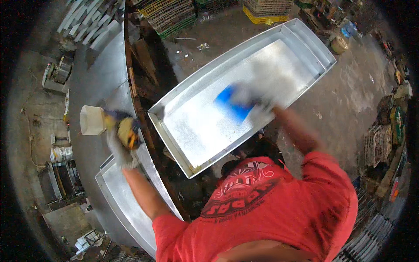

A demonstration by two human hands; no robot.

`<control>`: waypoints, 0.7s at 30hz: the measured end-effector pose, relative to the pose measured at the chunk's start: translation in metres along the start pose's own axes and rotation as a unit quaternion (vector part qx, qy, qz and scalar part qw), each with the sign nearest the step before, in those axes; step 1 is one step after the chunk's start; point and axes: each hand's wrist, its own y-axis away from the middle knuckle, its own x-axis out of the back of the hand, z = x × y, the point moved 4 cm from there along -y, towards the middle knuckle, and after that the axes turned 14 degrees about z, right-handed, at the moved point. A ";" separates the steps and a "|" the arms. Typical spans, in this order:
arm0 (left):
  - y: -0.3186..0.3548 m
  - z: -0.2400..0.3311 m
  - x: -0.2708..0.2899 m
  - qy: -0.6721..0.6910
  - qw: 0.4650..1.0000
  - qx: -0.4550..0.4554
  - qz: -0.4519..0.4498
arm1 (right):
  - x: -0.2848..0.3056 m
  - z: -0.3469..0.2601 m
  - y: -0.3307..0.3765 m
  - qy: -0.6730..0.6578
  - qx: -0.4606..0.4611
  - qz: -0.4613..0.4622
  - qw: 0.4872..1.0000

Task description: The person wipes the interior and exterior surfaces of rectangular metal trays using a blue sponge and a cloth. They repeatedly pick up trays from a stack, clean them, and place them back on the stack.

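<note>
Right hand (255, 102), gloved fingers clenched on blue cloth (229, 102), lies on the metal tray (196, 126), long axis diagonal. Left hand (124, 135) grips a tool beside a white container (91, 120).

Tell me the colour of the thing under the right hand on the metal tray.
Bright blue, under the gloved right hand; seen in the head view.

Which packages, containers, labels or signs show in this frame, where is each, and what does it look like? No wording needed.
White plastic tub: held out by the gloved left hand, squarish, plain.
Stacked crates: top centre on the floor, flat, yellow and green.
Yellow crate stack: top, right of centre.
Small white bucket: far left on the floor, round, with a label band too small to make out.
Printed emblem: on the red shirt, dark and white.
</note>
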 end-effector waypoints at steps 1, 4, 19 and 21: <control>0.026 0.002 0.048 -0.009 0.997 0.020 0.073 | -0.003 0.022 -0.007 -0.012 -0.006 0.005 1.000; 0.088 0.002 0.124 -0.025 0.975 -0.020 0.218 | 0.109 0.080 -0.004 0.200 -0.097 0.154 0.963; 0.131 -0.034 0.075 0.030 0.971 -0.107 0.213 | 0.132 0.068 -0.063 0.098 -0.034 0.148 0.984; 0.146 -0.032 0.083 0.102 0.952 -0.125 0.260 | 0.167 0.097 -0.091 0.205 -0.054 0.229 0.950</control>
